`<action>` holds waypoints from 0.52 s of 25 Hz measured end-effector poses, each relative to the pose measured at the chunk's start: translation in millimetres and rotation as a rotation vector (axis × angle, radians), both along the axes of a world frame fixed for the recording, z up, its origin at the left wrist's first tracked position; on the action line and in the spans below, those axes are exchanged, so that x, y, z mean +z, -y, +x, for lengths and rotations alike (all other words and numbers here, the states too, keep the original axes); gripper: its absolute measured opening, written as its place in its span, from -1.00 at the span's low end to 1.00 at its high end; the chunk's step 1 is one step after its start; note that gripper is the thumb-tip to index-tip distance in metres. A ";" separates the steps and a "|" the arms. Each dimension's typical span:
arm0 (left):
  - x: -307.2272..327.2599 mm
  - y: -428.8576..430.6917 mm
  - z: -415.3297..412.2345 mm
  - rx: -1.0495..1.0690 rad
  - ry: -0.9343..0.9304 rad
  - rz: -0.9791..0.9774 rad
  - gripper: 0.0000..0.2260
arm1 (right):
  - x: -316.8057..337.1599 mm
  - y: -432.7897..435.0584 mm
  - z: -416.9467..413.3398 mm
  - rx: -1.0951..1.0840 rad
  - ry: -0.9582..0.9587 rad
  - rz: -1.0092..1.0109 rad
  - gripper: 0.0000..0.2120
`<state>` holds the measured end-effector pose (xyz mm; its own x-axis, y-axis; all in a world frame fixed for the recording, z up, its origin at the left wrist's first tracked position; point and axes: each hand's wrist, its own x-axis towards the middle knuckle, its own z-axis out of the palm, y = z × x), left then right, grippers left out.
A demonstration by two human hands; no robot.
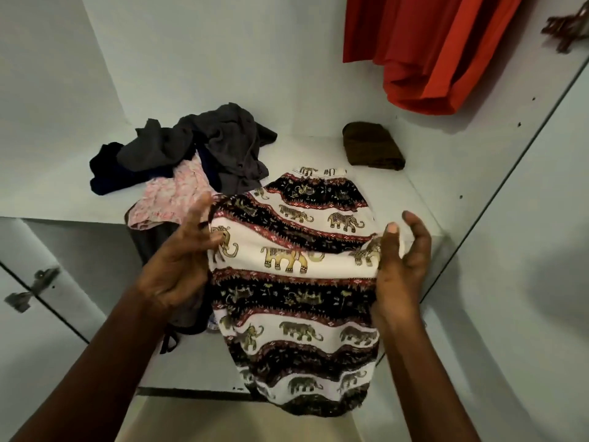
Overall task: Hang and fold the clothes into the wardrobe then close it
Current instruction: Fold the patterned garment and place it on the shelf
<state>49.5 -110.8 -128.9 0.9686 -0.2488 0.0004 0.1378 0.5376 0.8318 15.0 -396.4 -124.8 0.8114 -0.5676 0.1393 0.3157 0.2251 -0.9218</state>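
1. Head view: the elephant-print garment [296, 256] is spread between the two hands. Its far end lies on the wardrobe shelf [414, 193] and its near end hangs over the shelf's front edge.
2. The left hand [181, 260] has the garment's left edge. Its grip is a pinch, with the thumb on top of the cloth and the fingers reaching up beside the edge, nearly straight.
3. The right hand [401, 260] has the right edge at about the same height. Its grip closes on a fold of cloth, thumb pressed on top and fingers curled behind.
4. Both forearms come in from the bottom of the picture, with the palms turned towards each other.
5. The garment is thin, soft cloth in curved bands of white and black with red zigzag borders. Rows of gold and olive elephants run along the bands.
6. A loose heap lies on the shelf beyond the left hand:
   - a crumpled grey shirt [223, 138] with buttons
   - a pink floral garment [172, 193] just beside the print cloth
   - a dark blue garment [105, 173] at the far left
7. A folded brown cloth [373, 145] sits near the shelf's back right corner, apart from the held garment. A red garment [427, 49] hangs above it in soft folds.
8. A metal hinge [32, 288] shows on the panel at lower left.
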 end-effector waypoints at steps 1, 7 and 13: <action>1.6 -11.8 -9.7 0.006 0.083 -0.001 -0.12 | 12.2 -9.9 -9.2 0.020 0.038 -0.042 -0.74; 22.4 -86.3 -70.8 0.149 0.481 1.034 -0.36 | 64.8 -80.8 -56.6 0.144 0.044 -0.307 -0.75; 20.5 -158.5 -143.8 0.219 0.029 0.525 -0.77 | 75.8 -153.1 -101.9 0.474 -0.316 -0.420 -0.50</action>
